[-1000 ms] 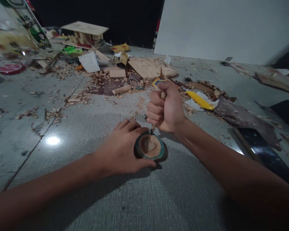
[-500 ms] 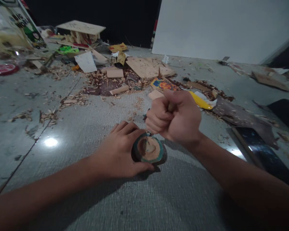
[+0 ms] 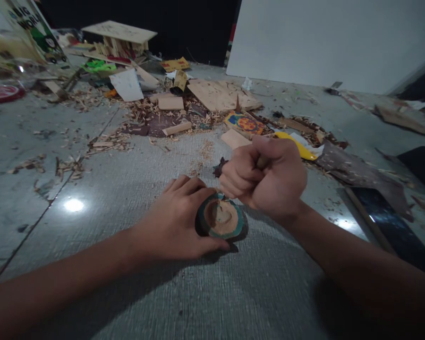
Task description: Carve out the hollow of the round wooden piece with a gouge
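Note:
A round wooden piece with a green-painted rim and a hollowed brown centre lies on the grey floor. My left hand wraps round its left side and holds it down. My right hand is a fist closed on a wooden tool handle, tilted towards me over the far edge of the piece. The fist hides the tool's tip.
Wood shavings and scraps litter the floor beyond the hands. A plywood sheet, a small flat block, a colourful painted piece and a yellow tool lie there. A dark glossy slab sits at the right. A white board stands behind.
My right fist has tilted over and dropped lower and to the right, hiding the tool's tip and handle top seen earlier. My left hand keeps its hold on the wooden piece.

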Motion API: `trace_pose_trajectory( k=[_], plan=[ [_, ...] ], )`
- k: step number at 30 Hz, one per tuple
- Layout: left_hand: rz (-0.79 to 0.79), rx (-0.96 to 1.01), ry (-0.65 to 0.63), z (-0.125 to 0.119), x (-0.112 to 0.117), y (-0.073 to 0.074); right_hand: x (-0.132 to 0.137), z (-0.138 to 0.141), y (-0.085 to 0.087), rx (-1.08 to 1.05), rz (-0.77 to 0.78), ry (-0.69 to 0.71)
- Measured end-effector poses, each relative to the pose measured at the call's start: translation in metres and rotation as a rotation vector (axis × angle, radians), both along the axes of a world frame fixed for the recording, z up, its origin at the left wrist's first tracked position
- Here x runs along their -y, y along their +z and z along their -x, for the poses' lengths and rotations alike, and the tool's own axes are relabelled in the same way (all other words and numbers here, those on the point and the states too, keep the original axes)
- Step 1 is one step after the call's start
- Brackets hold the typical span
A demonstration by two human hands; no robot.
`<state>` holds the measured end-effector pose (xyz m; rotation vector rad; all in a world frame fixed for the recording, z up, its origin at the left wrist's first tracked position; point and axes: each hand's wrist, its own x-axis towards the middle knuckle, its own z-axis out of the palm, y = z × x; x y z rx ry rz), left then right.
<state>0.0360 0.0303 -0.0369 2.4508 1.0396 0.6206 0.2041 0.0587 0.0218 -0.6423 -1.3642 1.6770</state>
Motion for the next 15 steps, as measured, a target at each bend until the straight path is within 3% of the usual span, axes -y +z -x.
trace_pose_trajectory(
  k=[7,15],
  plan=[
    [-0.011,-0.056,0.015,0.0,0.001,0.002,-0.014,0.006,-0.002,-0.04,0.199,-0.027],
    [-0.003,-0.09,0.008,-0.002,0.002,0.004,-0.016,0.002,-0.006,-0.154,0.317,-0.137]
  ],
)
